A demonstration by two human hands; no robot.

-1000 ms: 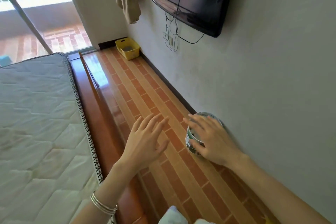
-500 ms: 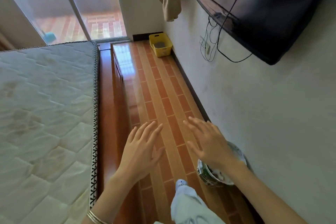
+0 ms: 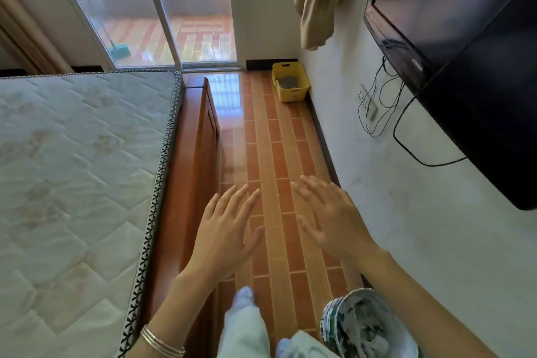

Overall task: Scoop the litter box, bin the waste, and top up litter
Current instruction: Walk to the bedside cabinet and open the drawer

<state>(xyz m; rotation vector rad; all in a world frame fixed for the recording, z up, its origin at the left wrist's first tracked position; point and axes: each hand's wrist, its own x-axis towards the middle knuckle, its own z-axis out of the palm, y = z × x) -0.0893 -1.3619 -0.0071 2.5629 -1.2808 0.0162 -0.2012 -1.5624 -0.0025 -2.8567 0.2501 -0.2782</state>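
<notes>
Left hand [image 3: 226,229] and right hand [image 3: 331,221]: both flat, fingers straight and spread, palms down, holding nothing, poised side by side above the floor [image 3: 273,154] and touching neither it nor each other. Change noted: a second ago the right hand rested on the patterned bowl [image 3: 326,322] against the wall. It has since let go, and the bowl now sits low beside the right forearm, out of contact. The view has also moved up the aisle. Reading: the bowl is set aside and the person is heading for the litter box, so scooping is not yet begun. No scoop, bin or litter bag is visible. Likely litter box: the yellow tub [image 3: 292,94], far end of the aisle, against the wall in the corner, well apart from both hands; rigid plastic, rectangular, slotted handle, grey granular fill inside. Bowl: round, glazed, blue-green pattern; contents unclear. Thin metal bangles [image 3: 161,343] on the left wrist; pale trouser leg [image 3: 244,328] below. Floor: glossy brick-pattern tile, reflective near the glass door [image 3: 197,9]. Left of the aisle: varnished wooden bed frame [image 3: 191,183] carrying a quilted, stained mattress [image 3: 81,168]. Right wall: rough plaster, black television [image 3: 465,38], loose cables [image 3: 377,107], limp beige cloth [image 3: 316,9] hanging.
</notes>
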